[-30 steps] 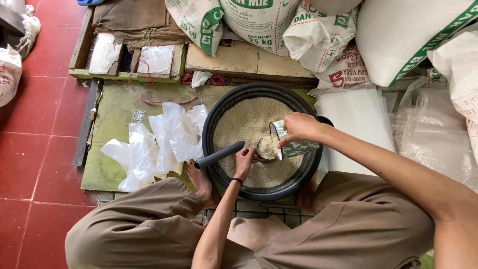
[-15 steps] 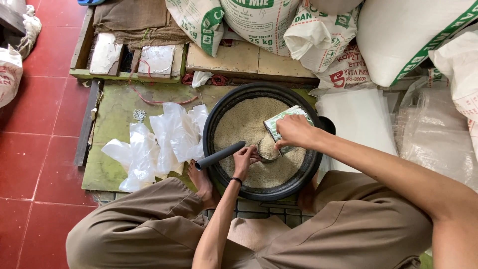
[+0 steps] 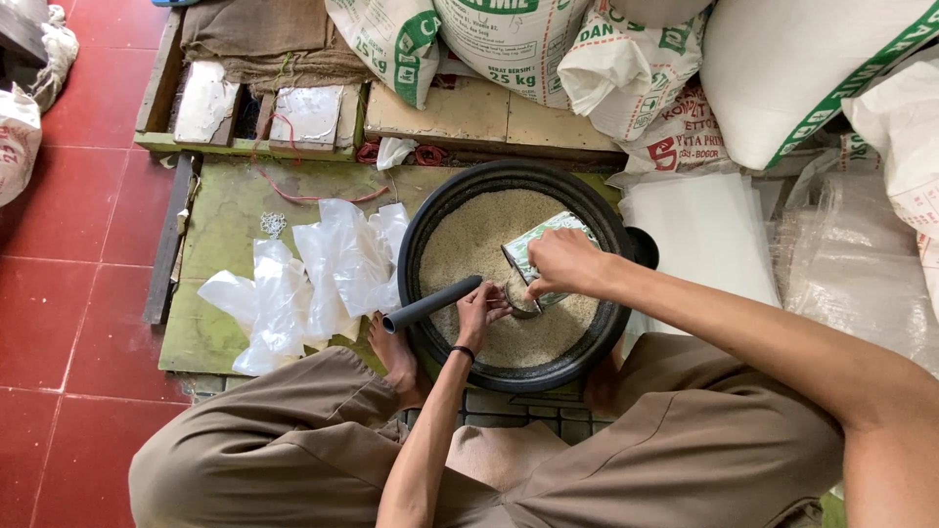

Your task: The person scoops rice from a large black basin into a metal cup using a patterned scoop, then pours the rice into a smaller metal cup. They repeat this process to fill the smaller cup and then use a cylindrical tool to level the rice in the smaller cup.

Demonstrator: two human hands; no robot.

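A black round basin (image 3: 430,230) full of pale grain (image 3: 469,244) sits on the floor between my knees. My right hand (image 3: 564,262) grips a green and white tin can (image 3: 538,244), tipped on its side with its mouth down in the grain. My left hand (image 3: 479,308) holds a grey tube (image 3: 430,304) that rests across the basin's near-left rim, its inner end right at the can's mouth. The fingertips of both hands nearly meet over the grain.
Several clear plastic bags (image 3: 313,279) lie on a green board (image 3: 225,205) left of the basin. A stack of flat clear bags (image 3: 704,235) lies on the right. Large filled sacks (image 3: 518,39) line the back on a wooden pallet (image 3: 460,112). Red tiled floor (image 3: 68,264) lies left.
My right hand has tilted the can further and lowered it into the grain, closer to the tube's end. My left hand and the tube have hardly moved.
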